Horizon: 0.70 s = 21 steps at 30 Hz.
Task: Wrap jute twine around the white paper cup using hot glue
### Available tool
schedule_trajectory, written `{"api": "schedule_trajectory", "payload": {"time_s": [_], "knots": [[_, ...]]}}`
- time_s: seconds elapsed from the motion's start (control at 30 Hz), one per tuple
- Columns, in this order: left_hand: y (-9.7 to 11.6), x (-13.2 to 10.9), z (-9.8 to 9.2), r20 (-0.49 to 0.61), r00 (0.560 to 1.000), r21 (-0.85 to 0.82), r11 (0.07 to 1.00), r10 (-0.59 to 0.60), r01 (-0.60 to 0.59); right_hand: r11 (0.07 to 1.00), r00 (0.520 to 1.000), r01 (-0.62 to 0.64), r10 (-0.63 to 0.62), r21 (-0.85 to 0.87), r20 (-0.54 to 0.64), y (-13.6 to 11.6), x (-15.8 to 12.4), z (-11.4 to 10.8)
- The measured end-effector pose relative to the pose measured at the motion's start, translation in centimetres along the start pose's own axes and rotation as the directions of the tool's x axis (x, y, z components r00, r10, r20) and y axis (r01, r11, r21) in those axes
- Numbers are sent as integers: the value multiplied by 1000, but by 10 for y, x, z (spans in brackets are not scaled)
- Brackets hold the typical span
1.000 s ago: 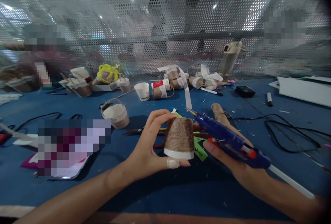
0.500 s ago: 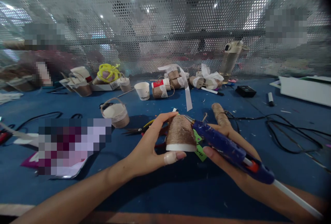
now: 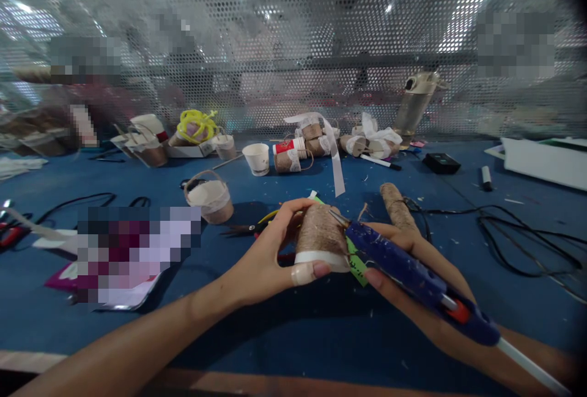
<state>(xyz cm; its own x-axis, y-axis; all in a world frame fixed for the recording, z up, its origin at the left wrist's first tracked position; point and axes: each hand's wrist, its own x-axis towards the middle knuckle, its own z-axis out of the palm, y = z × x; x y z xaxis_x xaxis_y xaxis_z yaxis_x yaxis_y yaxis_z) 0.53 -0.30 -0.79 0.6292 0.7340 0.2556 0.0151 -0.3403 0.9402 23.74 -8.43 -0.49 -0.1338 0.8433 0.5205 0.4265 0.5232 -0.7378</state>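
Note:
My left hand grips an upside-down paper cup wrapped in brown twine, its white rim facing me. A bandage covers the left thumb. In my right hand is a blue hot glue gun with a white glue stick in its back end. The metal nozzle is at the upper right of the wrapped cup; whether it touches I cannot tell. Behind the cup lies green paper, partly hidden. Scissors rest left of the cup, and a roll of twine lies beyond my right hand.
A twine basket with a handle stands to the left. Further back are a white paper cup, several wrapped cups, white ribbon and a bottle. A black cable loops at the right. Behind rises a perforated metal screen.
The wrapped cup has tilted and turned slightly in my left hand. The glue gun's nozzle has shifted slightly down along its right side. The whole view has moved a little.

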Motion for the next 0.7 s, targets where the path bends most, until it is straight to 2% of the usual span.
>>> {"api": "schedule_trajectory", "payload": {"time_s": [0.27, 0.43, 0.6, 0.7], "knots": [[8, 2, 1, 67, 996, 120, 990, 66, -73, 999, 1000, 5, -4, 33, -21, -8, 5, 3], [10, 2, -2, 35, 998, 276, 959, 61, -68, 998, 999, 40, -40, 51, 13, 2, 1, 0], [5, 1, -10, -35, 987, 386, 913, 159, -133, 998, 1000, -19, 19, 68, -3, 11, -5, -4], [4, 0, -17, -31, 976, 413, 892, 216, -184, 993, 999, -43, 44, 114, -13, 11, -7, -3]]}}
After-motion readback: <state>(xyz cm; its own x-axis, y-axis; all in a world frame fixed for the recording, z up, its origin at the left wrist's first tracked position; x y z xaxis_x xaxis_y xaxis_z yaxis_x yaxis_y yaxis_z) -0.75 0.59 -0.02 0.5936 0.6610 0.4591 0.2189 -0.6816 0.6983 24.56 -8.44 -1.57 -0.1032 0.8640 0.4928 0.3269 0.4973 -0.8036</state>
